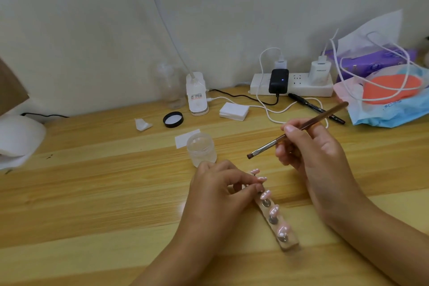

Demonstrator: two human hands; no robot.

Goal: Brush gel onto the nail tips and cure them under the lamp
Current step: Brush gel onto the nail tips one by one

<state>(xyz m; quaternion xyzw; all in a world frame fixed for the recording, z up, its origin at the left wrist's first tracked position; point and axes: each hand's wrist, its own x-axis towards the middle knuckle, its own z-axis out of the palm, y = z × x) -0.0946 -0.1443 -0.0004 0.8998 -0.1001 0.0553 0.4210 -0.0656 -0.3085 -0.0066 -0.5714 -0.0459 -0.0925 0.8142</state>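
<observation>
A wooden holder strip [290, 242] lies on the desk with several pink nail tips [273, 211] standing on metal pegs. My left hand [218, 190] pinches a peg near the strip's far end. My right hand [315, 153] grips a brown-handled gel brush [299, 131], its flat bristles in the air above and to the right of the strip. An open clear gel jar [201, 150] stands just beyond my left hand. The white curing lamp [18, 139] sits at the left edge, partly cut off.
The jar's black lid [173, 119], a stack of white wipes [234, 111], a crumpled wipe [142, 124] and a desk lamp base [197, 95] lie toward the wall. A power strip [292, 86] with cables, a black pen [315, 107] and plastic bags [390, 102] crowd the back right.
</observation>
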